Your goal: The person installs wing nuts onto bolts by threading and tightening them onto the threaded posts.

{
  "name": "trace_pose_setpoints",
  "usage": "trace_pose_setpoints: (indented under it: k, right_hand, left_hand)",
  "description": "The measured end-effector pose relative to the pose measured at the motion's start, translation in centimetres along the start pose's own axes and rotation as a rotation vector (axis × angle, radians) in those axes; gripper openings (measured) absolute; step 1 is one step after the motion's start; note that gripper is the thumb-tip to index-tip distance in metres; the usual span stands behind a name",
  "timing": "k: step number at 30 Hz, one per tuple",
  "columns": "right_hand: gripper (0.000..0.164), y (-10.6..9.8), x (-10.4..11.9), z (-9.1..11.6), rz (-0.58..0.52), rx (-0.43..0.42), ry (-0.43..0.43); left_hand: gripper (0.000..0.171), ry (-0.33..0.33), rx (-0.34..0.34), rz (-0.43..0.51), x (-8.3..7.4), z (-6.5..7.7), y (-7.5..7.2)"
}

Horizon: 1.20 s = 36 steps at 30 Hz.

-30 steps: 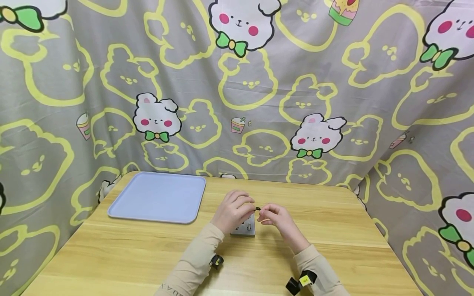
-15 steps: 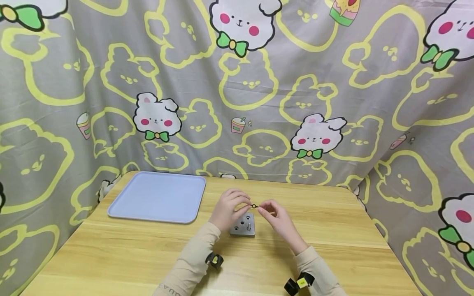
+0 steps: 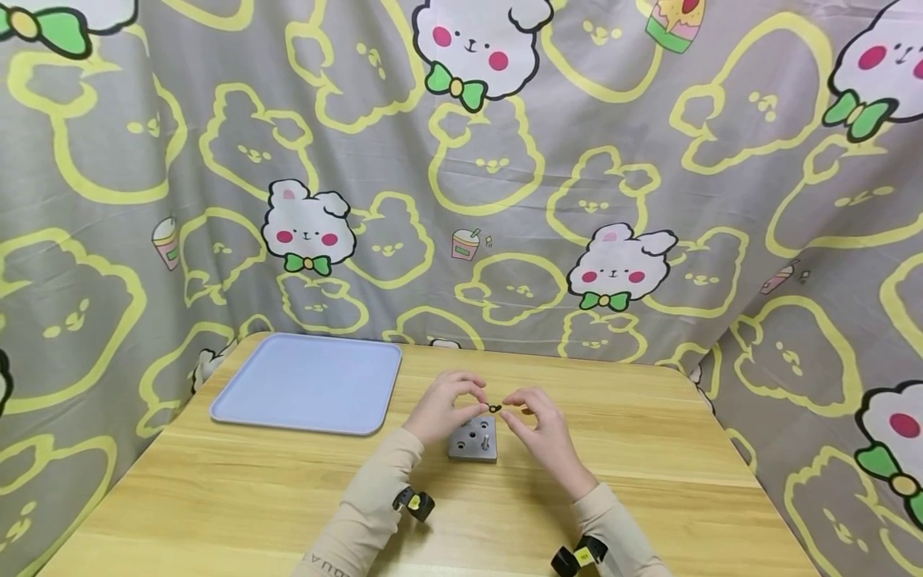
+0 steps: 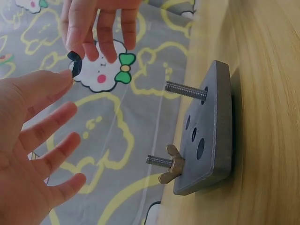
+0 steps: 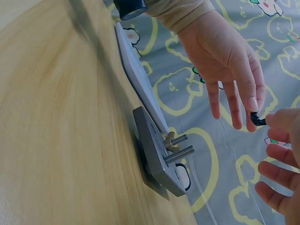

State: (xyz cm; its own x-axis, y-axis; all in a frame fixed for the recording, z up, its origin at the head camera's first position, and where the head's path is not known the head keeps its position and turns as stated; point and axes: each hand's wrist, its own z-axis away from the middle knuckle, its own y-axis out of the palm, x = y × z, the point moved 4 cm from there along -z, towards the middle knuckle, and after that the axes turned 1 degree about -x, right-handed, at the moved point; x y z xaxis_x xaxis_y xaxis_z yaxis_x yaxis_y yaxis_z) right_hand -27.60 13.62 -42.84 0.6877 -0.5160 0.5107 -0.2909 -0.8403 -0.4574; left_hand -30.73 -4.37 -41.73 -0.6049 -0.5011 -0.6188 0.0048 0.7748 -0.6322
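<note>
A small black wing nut (image 3: pixel 493 409) is held in the air between both hands, over the far edge of a grey metal plate (image 3: pixel 472 453). My left hand (image 3: pixel 436 413) pinches one wing with thumb and forefinger, its other fingers spread. At the opposite wing, the thumb and forefinger of my right hand (image 3: pixel 542 425) pinch the tip. The plate lies flat on the table, with several holes. Two threaded bolts stand up from it: a bare bolt (image 4: pixel 185 90) and a bolt (image 4: pixel 157 161) carrying a brass-coloured wing nut (image 4: pixel 174 166).
A pale blue tray (image 3: pixel 310 385) lies at the back left of the wooden table (image 3: pixel 613 449). Behind the table hangs a grey patterned curtain (image 3: pixel 389 160). Black camera mounts are strapped on both wrists, including the left mount (image 3: pixel 414 503).
The left hand has drawn back to the left, uncovering the plate. The black wing nut has turned between the fingertips, and the right hand's fingers have shifted on it.
</note>
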Motion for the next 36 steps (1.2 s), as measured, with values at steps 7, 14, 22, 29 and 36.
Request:
trace_pose_setpoints:
  k: [7, 14, 22, 29, 36]
  right_hand:
    - [0.019, 0.2, -0.1, 0.2, 0.001, -0.004, -0.031]
    - [0.017, 0.2, -0.1, 0.3, -0.002, -0.002, -0.038]
    - [0.015, 0.3, -0.3, 0.2, 0.004, 0.007, -0.019]
    - [0.014, 0.2, -0.9, 0.0, 0.012, -0.010, 0.000]
    - [0.014, 0.3, -1.3, 0.1, -0.015, 0.000, 0.049]
  left_hand:
    - [0.005, 0.033, 0.014, -0.034, -0.2, 0.1, 0.4]
    - [0.005, 0.070, 0.033, -0.048, -0.2, 0.1, 0.8]
    - [0.005, 0.078, 0.055, -0.058, -0.3, 0.1, 0.9]
    - [0.023, 0.021, 0.038, -0.071, 0.3, -0.1, 0.1]
    - [0.052, -0.130, 0.061, 0.007, 2.4, 1.2, -1.4]
